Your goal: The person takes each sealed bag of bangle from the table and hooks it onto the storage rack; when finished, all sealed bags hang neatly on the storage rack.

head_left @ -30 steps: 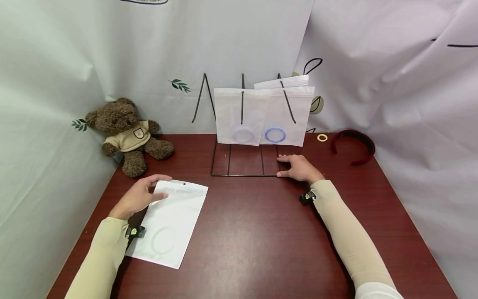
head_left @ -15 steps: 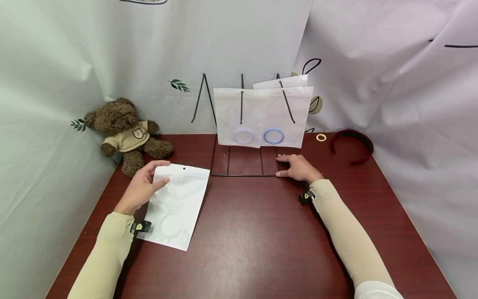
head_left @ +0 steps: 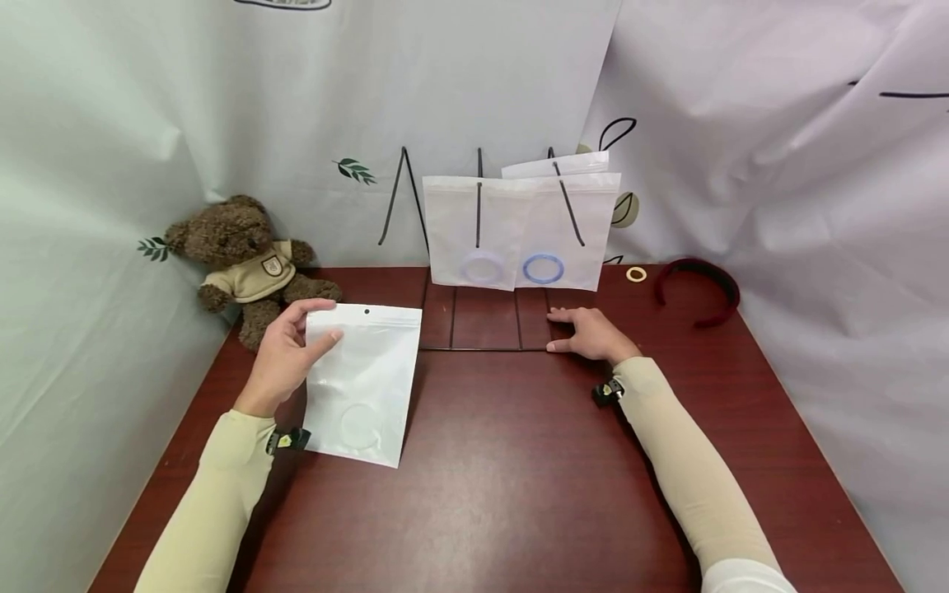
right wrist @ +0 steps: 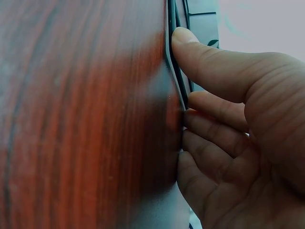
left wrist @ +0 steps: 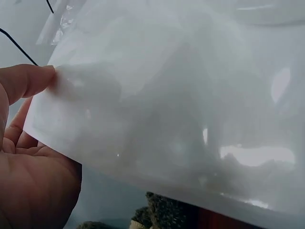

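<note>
My left hand (head_left: pixel 285 354) pinches the upper left of a white zip bag (head_left: pixel 374 371), thumb in front and fingers behind. The bag is lifted and tilted above the table, and the outline of a pale ring shows through its lower part. In the left wrist view the bag (left wrist: pixel 143 109) fills most of the picture. At the right corner of a black wire rack's base (head_left: pixel 485 349), my right hand (head_left: pixel 589 333) rests with thumb and fingertips touching the wire. Several similar bags hang on the rack's hooks; one front bag (head_left: pixel 452 214) shows a lavender ring, another (head_left: pixel 586 222) a blue one.
The left hook (head_left: pixel 390 202) of the rack is bare. A brown teddy bear (head_left: pixel 259 280) sits at the back left of the dark red table (head_left: pixel 474 478). A small yellow ring (head_left: pixel 636 281) and a dark red headband (head_left: pixel 730 288) lie at the back right. White cloth hangs behind.
My left hand has raised the bag off the table and moved it away from me and slightly right; the bag now stands steeper. The right hand stays at the rack.
</note>
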Tool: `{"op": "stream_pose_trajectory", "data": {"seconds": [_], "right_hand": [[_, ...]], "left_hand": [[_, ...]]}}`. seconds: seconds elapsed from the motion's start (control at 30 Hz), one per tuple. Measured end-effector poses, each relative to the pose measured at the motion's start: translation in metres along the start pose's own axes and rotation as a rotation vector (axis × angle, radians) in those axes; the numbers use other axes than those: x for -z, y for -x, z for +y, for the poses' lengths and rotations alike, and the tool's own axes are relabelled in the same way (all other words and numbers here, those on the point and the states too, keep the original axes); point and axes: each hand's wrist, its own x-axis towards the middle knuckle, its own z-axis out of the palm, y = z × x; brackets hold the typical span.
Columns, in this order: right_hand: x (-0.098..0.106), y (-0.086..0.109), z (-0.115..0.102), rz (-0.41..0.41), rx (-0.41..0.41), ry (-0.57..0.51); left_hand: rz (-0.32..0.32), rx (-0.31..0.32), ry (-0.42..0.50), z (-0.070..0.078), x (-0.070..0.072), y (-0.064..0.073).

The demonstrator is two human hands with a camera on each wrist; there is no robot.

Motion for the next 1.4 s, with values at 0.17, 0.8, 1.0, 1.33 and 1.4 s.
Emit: {"op": "stream_pose_trajectory", "data": {"seconds": [0.17, 0.8, 1.0, 1.33, 1.4], "right_hand": [[0.001, 0.001, -0.003, 0.000, 0.003, 0.007], [0.002, -0.001, -0.003, -0.020, -0.013, 0.013], [0.002, -0.001, -0.003, -0.010, -0.012, 0.015], [0.000, -0.001, -0.001, 0.002, -0.007, 0.026], [0.000, -0.001, -0.001, 0.003, -0.005, 0.025]], "left_hand": [[0.019, -0.021, 0.015, 0.008, 0.000, -0.002], [0.198, -0.237, 0.082, 0.043, -0.008, -0.007], [0.216, -0.285, 0.116, 0.050, -0.011, -0.011], [0.206, -0.367, 0.284, 0.071, -0.018, -0.018], [0.211, -0.387, 0.291, 0.075, -0.019, -0.020]]}}
